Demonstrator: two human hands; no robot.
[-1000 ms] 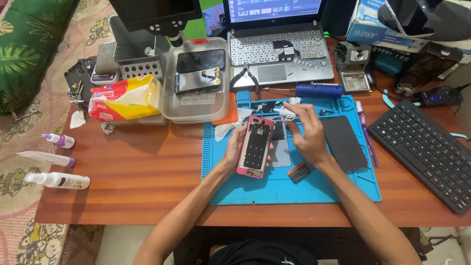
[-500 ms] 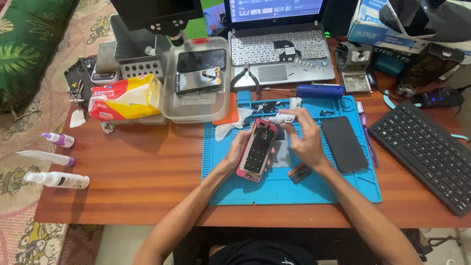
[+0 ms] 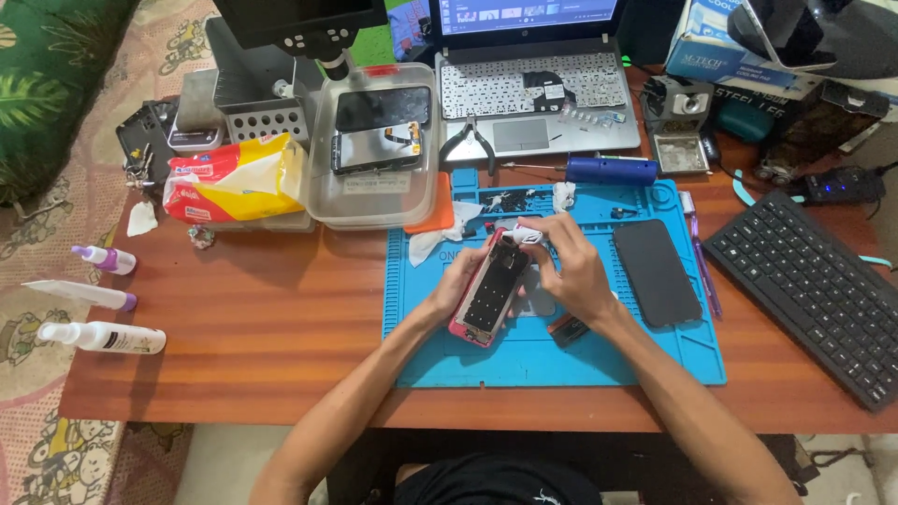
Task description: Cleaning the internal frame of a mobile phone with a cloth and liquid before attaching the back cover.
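Observation:
An opened phone body with a pink frame [image 3: 488, 292] is tilted above the blue work mat [image 3: 486, 360]. My left hand [image 3: 456, 286] grips its left edge. My right hand [image 3: 573, 269] pinches a white wad of tissue [image 3: 527, 236] against the phone's top end. A detached black phone screen [image 3: 656, 271] lies flat on the mat to the right of my right hand. A small dark tool [image 3: 568, 330] rests on the mat just below my right wrist.
A clear plastic tub [image 3: 323, 192] holding phone parts stands behind the mat, beside a yellow and red packet [image 3: 234, 178]. Farther back sit a laptop [image 3: 533, 93], pliers [image 3: 472, 142] and a blue screwdriver handle [image 3: 611, 170]. A black keyboard [image 3: 814, 285] is at right; three small bottles [image 3: 98, 299] at left.
My right hand has moved up along the phone to its top end with the white wad. The phone has tilted slightly more in my left hand.

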